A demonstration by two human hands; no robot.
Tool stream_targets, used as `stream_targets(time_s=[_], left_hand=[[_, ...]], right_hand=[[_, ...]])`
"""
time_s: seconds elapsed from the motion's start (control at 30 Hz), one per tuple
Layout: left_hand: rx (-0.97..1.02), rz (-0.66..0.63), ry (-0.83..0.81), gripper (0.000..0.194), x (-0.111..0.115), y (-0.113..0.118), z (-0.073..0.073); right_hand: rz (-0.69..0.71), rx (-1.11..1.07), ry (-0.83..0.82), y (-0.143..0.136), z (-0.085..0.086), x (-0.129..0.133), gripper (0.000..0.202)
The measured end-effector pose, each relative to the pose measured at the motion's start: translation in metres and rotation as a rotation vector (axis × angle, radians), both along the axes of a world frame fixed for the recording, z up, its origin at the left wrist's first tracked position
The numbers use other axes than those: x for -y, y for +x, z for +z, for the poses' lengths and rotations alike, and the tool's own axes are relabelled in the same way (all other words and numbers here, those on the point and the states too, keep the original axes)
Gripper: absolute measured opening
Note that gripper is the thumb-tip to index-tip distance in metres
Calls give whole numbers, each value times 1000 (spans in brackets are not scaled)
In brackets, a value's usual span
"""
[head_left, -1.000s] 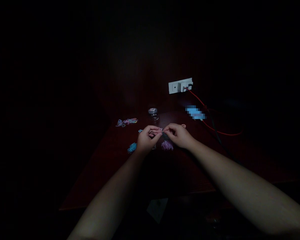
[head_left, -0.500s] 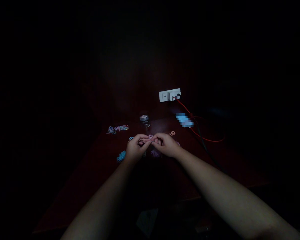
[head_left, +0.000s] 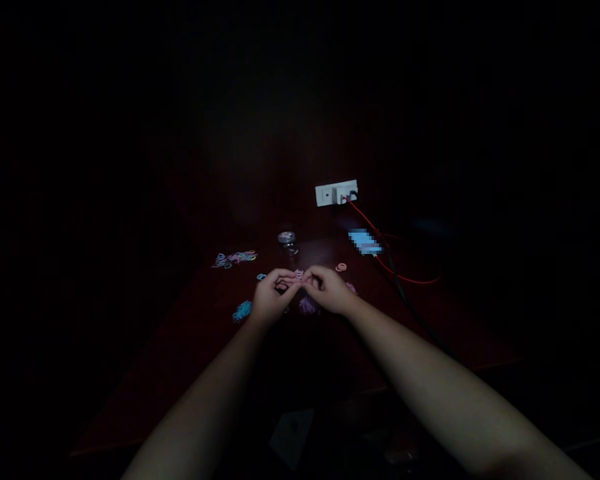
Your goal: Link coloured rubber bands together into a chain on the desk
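My left hand (head_left: 275,293) and my right hand (head_left: 326,289) meet fingertip to fingertip above the dark red table (head_left: 190,353). Both are closed in a pinch; whatever lies between the fingertips is too small and dim to make out. Just beyond them show some pink elastic bands (head_left: 299,273). A pile of blue elastic bands (head_left: 242,311) lies left of my left hand, with a light blue band (head_left: 261,277) farther back. Purple bands (head_left: 309,305) lie below my right hand, pink ones (head_left: 351,287) beside its wrist, and peach bands (head_left: 341,267) behind it.
A clear lidded jar (head_left: 287,243) stands toward the back. Mixed coloured bands (head_left: 234,259) lie at the back left. On the wall is a white socket (head_left: 336,193) with plugs; a red cable (head_left: 363,213) runs past a blurred bright phone-like object (head_left: 365,241). The room is very dark.
The view has shifted slightly. My right fingertips have come a little closer together; otherwise both hands stay in nearly the same pinched position.
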State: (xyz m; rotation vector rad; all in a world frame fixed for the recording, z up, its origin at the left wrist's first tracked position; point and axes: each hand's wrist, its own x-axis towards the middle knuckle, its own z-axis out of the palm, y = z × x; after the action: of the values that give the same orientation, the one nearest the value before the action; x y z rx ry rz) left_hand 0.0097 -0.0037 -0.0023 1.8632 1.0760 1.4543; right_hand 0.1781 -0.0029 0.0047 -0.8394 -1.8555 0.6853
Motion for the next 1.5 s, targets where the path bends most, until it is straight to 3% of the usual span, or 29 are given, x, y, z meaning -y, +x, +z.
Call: stream_targets(time_s=[0.57,1.07,1.33,1.5], left_hand=[[-115,-95,-6,23,-5,-9,-1],[-89,-107,4,26,-7,-8,0],[-139,-85,41,23,-6,-12,4],[-182,-61,39,23,-5,-13,5]], right_hand=[[24,15,-77,5,-5,-9,9],[-25,157,143,10,-3,-11,9],[-140,183,180,14,1,-10,7],[-113,189,187,13,1,-10,7]])
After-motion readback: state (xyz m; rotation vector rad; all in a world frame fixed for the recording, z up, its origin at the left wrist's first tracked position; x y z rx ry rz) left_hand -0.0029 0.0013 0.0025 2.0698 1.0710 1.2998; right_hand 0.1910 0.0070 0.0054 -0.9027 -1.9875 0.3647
